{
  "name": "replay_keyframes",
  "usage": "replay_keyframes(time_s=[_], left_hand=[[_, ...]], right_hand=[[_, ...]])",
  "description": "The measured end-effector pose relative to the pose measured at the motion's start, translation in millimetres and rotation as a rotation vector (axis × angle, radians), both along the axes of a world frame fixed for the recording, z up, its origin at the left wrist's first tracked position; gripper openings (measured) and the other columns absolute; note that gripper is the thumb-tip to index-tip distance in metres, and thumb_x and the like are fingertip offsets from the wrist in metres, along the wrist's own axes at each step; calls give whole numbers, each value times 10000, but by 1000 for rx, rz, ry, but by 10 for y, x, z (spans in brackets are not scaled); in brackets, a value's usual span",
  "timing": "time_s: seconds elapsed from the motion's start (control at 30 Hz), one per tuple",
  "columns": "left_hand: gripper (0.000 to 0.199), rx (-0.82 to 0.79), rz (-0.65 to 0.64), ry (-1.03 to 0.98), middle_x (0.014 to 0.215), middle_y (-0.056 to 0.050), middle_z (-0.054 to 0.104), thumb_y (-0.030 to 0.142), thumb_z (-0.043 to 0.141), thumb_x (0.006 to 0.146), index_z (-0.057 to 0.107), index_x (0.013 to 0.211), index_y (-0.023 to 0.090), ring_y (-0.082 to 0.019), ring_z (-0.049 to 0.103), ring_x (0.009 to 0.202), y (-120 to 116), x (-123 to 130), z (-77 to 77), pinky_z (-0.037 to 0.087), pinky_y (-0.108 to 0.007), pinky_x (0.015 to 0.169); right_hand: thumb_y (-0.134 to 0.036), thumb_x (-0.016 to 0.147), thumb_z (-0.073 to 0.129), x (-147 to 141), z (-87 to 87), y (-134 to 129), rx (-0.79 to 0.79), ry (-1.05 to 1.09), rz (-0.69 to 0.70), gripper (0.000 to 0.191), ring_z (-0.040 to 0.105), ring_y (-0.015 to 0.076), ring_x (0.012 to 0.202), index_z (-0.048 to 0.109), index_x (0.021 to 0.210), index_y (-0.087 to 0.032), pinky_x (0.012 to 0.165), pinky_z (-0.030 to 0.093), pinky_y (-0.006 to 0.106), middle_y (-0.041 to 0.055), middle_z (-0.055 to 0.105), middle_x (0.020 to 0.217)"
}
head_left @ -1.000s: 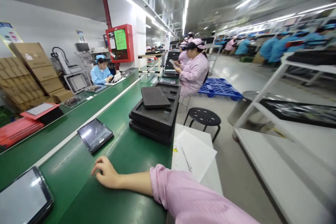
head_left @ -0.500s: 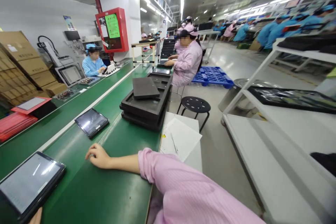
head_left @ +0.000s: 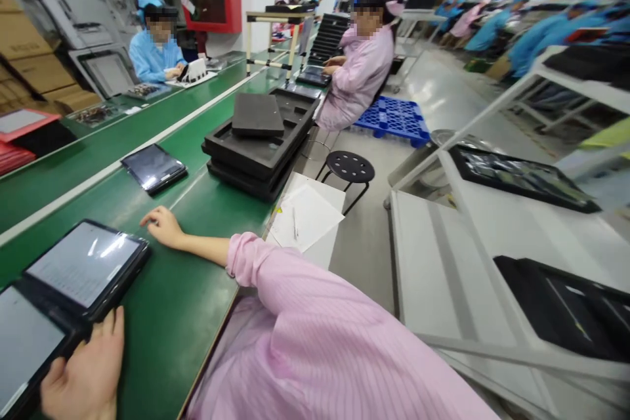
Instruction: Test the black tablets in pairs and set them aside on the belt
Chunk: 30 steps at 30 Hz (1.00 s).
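Observation:
My left hand (head_left: 91, 367) is at the lower left, its fingers stretched out along the near edge of a tablet (head_left: 86, 262) with a lit screen. Its thumb is apart, by the edge of a second lit tablet (head_left: 24, 341) that the frame cuts off. My right hand (head_left: 165, 226) is over the green belt, fingers loosely bent and apart, with nothing in them. Just beyond it lies a tablet with a dark screen (head_left: 155, 167).
Black foam trays (head_left: 260, 151) are stacked ahead, a loose block (head_left: 258, 115) on top. Paper with a pen (head_left: 308, 216) lies on a white side surface. A black stool (head_left: 350, 167) and a white rack (head_left: 418, 256) stand right. A co-worker in pink (head_left: 361, 79) sits farther along.
The view has swung down and right. More of my left hand and the second lit tablet have come into sight. My right hand keeps its loosely bent pose.

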<state>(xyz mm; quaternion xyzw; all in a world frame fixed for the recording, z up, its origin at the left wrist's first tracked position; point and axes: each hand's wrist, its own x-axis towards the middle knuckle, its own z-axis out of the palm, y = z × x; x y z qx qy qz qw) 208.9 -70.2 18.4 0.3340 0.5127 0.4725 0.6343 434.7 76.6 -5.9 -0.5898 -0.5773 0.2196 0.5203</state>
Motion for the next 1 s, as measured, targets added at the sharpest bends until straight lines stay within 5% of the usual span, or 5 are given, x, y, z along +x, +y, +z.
replay_keyframes(time_s=[0.3,0.47,0.7,0.83,1.0], left_hand=[[103,-77,307,-536,986,-20,715,289,530,704,626,667,303,-217,500,1363,-837,370,-131,328,-448,1239],[214,-187,256,-695,1260,-60,681,244,555,688,729,804,292,-258,423,1437,-1294,310,-290,261,-474,1260],[287,-229,62,-758,1422,-9,602,182,616,819,765,1004,343,-241,384,1466,-1656,3,-488,115,-475,1289],[400,-243,-99,-577,1553,76,458,325,634,896,639,1276,453,-229,330,1494,-1813,-120,-216,51,-510,1277],[427,-58,-375,276,1560,-23,453,453,477,991,583,1392,351,-293,372,1469,-1810,-414,510,201,-513,1252]], right_hand=[[-33,818,424,85,114,-128,53,55,141,262,551,196,975,648,847,-165,942,422,328,53,595,932],[-230,918,505,33,277,-366,145,-8,451,197,568,212,948,696,886,-196,929,445,382,54,618,932],[-560,904,652,-264,430,-987,296,-537,969,381,392,351,1347,702,1231,-370,1144,199,638,65,476,1477],[-531,972,557,-210,469,-1030,264,-743,1018,319,346,396,1379,777,1077,-325,1137,115,695,91,427,1529],[-558,1045,194,136,593,-838,356,-578,837,656,449,336,1282,777,967,-269,1115,263,599,97,513,1405]])
